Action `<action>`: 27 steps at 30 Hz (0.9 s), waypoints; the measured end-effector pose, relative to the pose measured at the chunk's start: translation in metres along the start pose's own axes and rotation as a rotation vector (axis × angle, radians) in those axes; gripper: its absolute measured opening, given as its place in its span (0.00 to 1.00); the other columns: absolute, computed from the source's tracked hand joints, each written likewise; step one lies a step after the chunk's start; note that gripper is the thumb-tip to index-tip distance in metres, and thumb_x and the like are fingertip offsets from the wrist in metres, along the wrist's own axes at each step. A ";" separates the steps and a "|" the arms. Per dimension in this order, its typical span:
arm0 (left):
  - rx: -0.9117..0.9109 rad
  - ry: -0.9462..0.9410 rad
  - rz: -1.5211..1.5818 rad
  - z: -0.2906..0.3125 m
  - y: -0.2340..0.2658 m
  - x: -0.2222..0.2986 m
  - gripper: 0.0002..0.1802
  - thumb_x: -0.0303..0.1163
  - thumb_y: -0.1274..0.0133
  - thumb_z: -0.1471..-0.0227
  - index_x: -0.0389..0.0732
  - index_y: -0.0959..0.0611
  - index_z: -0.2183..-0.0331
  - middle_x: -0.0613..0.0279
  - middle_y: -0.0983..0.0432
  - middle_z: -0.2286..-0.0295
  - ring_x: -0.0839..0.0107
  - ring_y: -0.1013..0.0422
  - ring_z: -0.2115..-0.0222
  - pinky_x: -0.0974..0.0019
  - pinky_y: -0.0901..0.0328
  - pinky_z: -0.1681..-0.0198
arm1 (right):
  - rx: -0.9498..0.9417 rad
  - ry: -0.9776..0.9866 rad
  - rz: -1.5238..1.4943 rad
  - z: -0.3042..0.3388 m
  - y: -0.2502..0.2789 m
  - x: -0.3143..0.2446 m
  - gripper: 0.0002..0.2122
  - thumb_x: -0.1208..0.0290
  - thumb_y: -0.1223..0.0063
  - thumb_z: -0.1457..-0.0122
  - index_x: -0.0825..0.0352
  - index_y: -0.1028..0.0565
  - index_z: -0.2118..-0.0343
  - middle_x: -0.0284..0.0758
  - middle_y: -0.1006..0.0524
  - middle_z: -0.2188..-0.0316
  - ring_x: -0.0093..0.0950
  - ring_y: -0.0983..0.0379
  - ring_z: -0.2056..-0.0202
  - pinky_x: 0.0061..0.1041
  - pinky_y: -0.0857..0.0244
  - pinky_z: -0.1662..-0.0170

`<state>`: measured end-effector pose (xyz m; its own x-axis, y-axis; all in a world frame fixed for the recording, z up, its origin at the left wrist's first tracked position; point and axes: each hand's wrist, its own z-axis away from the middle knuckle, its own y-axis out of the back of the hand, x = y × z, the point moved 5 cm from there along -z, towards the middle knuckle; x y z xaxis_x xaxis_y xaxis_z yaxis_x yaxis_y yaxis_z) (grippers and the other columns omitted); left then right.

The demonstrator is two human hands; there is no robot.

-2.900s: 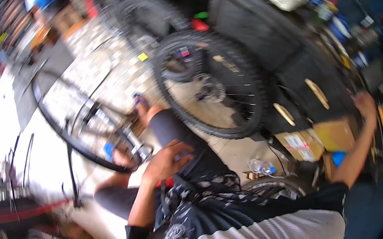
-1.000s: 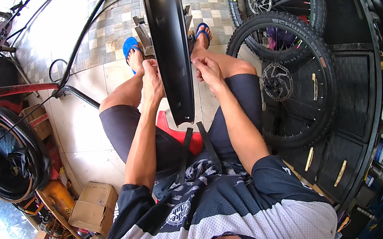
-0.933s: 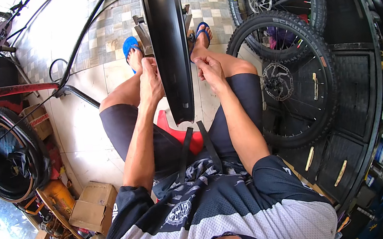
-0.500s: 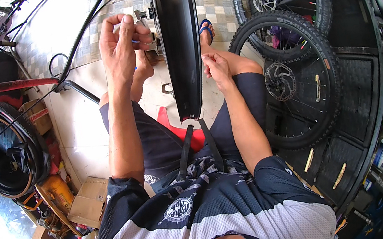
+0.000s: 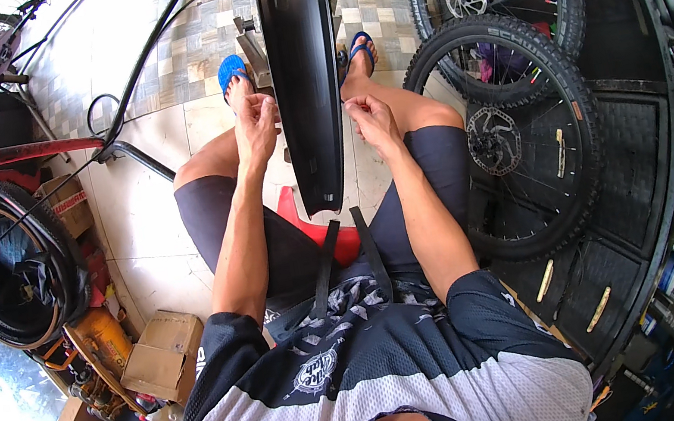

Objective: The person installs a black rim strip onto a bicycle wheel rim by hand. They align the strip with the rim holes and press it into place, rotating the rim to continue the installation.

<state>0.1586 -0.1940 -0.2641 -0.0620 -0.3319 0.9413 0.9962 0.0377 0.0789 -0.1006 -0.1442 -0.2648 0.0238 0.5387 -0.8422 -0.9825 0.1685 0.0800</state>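
A bare black bicycle rim (image 5: 308,84) stands upright between my knees, its wide inner channel facing me. Metal arms of a wheel stand (image 5: 252,53) show on both sides of it. My left hand (image 5: 256,131) is beside the rim's left wall, fingers curled and thumb pressed to them. Across from it, my right hand (image 5: 374,122) is closed in a pinch by the right wall. Whatever either hand might hold is too small or hidden to name.
Two tyred wheels with disc rotors (image 5: 494,141) lie on black panels at right. A black bent tube (image 5: 148,56) and a red curved bar (image 5: 11,156) extend at left. Tyres (image 5: 17,258) and a cardboard box (image 5: 163,356) sit lower left. A red piece (image 5: 347,246) is between my thighs.
My left hand has come down and right from the stand's upper left part to the rim's side. The rim has shifted slightly left and turned. My right hand stays nearly in place.
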 end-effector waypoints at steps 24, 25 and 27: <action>-0.290 -0.015 0.231 0.026 -0.039 0.022 0.20 0.38 0.43 0.33 0.35 0.24 0.47 0.57 0.17 0.62 0.75 0.23 0.60 0.65 0.27 0.56 | -0.006 -0.008 0.061 0.001 -0.001 0.006 0.11 0.64 0.40 0.36 0.67 0.20 0.60 0.24 0.26 0.75 0.15 0.33 0.79 0.20 0.37 0.77; -0.293 0.042 0.203 0.029 -0.038 0.025 0.20 0.38 0.43 0.32 0.35 0.24 0.47 0.58 0.18 0.62 0.76 0.23 0.60 0.66 0.28 0.56 | -0.019 0.031 0.074 0.001 -0.002 0.004 0.11 0.64 0.40 0.37 0.67 0.20 0.60 0.24 0.25 0.75 0.16 0.32 0.78 0.20 0.36 0.76; -0.284 0.069 0.190 0.033 -0.038 0.026 0.17 0.36 0.43 0.34 0.36 0.22 0.49 0.62 0.18 0.63 0.78 0.25 0.62 0.69 0.29 0.57 | 0.000 0.022 0.124 0.001 0.000 0.006 0.11 0.64 0.39 0.37 0.68 0.20 0.61 0.25 0.24 0.75 0.16 0.32 0.78 0.21 0.36 0.76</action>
<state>0.1174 -0.1731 -0.2321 0.1213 -0.4076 0.9051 0.9673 -0.1559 -0.1999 -0.0999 -0.1404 -0.2694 -0.1024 0.5368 -0.8375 -0.9775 0.1016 0.1846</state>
